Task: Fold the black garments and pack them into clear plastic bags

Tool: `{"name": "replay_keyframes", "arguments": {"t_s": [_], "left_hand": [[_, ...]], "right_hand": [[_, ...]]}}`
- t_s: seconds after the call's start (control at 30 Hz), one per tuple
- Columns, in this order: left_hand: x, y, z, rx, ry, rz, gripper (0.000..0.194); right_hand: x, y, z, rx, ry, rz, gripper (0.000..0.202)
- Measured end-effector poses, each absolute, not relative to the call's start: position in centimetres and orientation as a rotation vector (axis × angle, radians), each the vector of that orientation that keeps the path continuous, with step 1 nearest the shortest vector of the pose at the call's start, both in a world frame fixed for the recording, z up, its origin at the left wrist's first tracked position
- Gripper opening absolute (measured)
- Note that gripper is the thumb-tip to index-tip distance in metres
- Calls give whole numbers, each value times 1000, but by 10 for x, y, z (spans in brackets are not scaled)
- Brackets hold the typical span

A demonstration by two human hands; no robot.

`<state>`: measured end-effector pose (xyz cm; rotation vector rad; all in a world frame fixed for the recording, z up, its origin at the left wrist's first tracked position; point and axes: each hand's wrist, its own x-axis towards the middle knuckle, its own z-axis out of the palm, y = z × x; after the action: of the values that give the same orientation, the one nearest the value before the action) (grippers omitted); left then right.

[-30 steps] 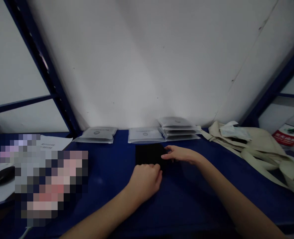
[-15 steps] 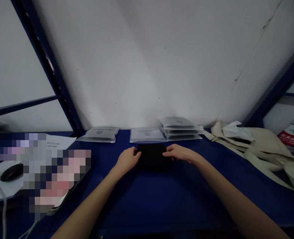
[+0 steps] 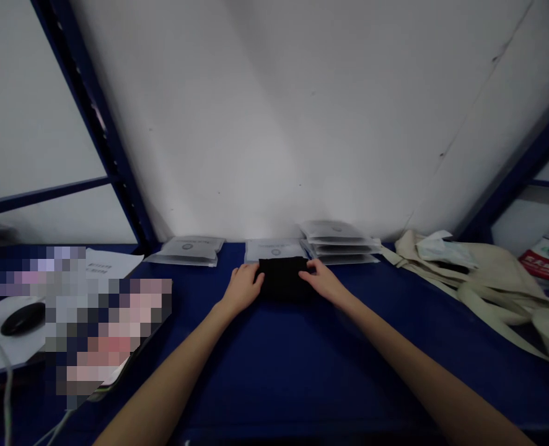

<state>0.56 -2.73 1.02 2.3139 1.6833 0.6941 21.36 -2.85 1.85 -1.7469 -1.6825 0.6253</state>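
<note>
A small black folded piece of what looks like cloth is between my two hands at the middle of the blue table. My left hand grips its left edge, thumb in front and the other fingers behind. On the opposite edge, my right hand pinches the upper right corner. Just behind it lies a frosted plastic zip bag with a round printed mark, its lower part covered by the black cloth.
Another frosted bag lies left along the wall, and a stack of several bags right of centre. A beige cloth bag with straps takes up the right side. At left are papers, a black mouse and a cable.
Both hands have moved the black cloth slightly away from me, so it now overlaps the middle bag in view. My right hand has come inward.
</note>
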Motion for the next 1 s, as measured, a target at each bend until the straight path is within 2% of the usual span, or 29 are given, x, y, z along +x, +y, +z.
{"name": "replay_keyframes", "arguments": {"t_s": [0.13, 0.23, 0.37, 0.53, 1.0], "left_hand": [[7, -32, 7, 2486, 1759, 626, 36], [8, -33, 5, 2496, 1722, 532, 44], [6, -32, 4, 2514, 1673, 440, 49], [5, -33, 5, 2546, 1644, 407, 51], [1, -18, -12, 2509, 1562, 589, 60]], "right_hand": [[204, -29, 15, -1535, -1891, 5, 39], [190, -38, 18, -1382, -2162, -167, 42], [177, -45, 15, -1400, -2404, -168, 50], [172, -39, 6, -1481, -2410, -210, 52], [159, -39, -1, -1554, -2403, -151, 52]]}}
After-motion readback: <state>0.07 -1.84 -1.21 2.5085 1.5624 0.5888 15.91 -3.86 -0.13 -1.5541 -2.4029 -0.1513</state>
